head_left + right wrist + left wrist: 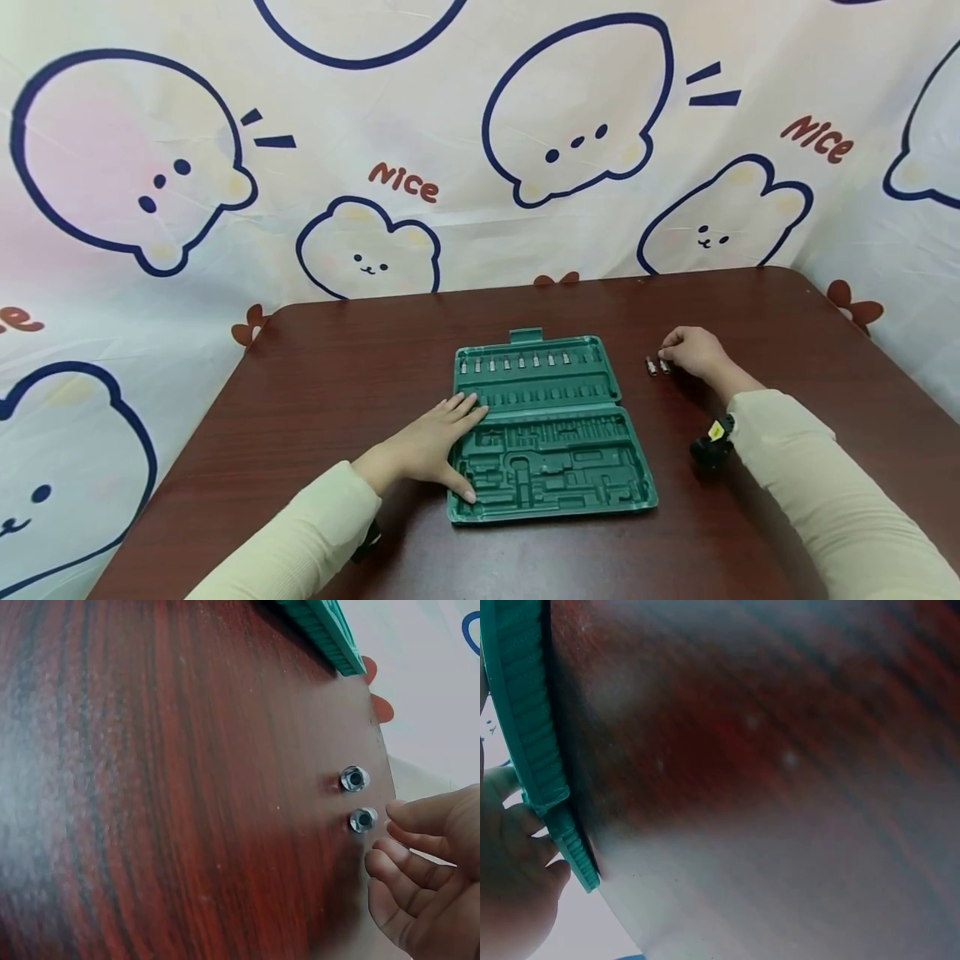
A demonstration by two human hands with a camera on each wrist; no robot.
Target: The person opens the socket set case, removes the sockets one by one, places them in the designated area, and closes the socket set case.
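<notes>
A green plastic socket case (551, 400) lies unfolded on the table. My left hand (431, 437) rests with spread fingers on its left edge, the thumb near the lower half. Two small metal sockets stand on the table right of the case: a left socket (650, 367) and a right socket (664, 367). My right hand (693, 350) is beside the right one, fingertips close to it. In the right wrist view, the thumb and bent fingers (405, 859) lie just beside the nearer socket (363, 820), whose round hollow end shows. Nothing shows between them.
Several silver sockets (521, 362) stand in a row in the case's upper half; the lower half has moulded recesses (555, 467). The case lies on a dark red-brown wooden table (337, 375). Behind the table hangs a cartoon-printed cloth (465, 233).
</notes>
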